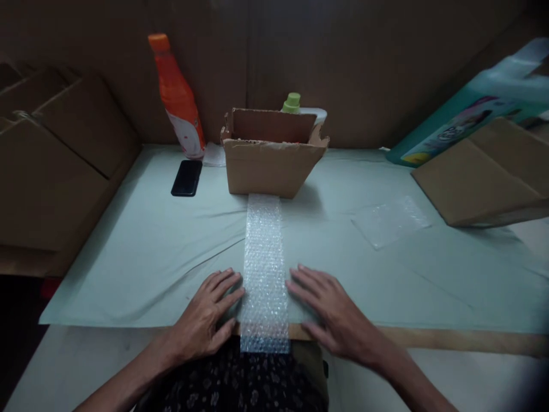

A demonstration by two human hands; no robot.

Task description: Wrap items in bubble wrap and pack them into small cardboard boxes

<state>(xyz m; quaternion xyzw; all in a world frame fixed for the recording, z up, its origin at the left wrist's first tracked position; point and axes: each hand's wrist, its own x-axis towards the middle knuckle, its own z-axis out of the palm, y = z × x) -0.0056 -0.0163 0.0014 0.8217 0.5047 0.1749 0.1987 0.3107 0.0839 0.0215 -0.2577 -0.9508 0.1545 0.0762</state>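
A long strip of bubble wrap (pixel 265 257) lies flat down the middle of the table, its near end hanging over the front edge. My left hand (pixel 210 312) rests beside its left side, fingers spread, the tips close to the strip. On the other side, my right hand (pixel 328 309) is open too, with its fingertips near or touching the right edge of the strip. Neither hand grips anything. At the strip's far end stands an open cardboard box (pixel 268 166) with ragged top edges; what it holds is mostly hidden.
An orange bottle (pixel 180 103) and a black phone (pixel 187 178) are at the back left. Behind the box shows a green cap (pixel 292 102). A clear plastic sheet (pixel 390 222), a teal jug (pixel 467 114) and a carton (pixel 484 171) lie right. Cardboard (pixel 55 183) borders the left.
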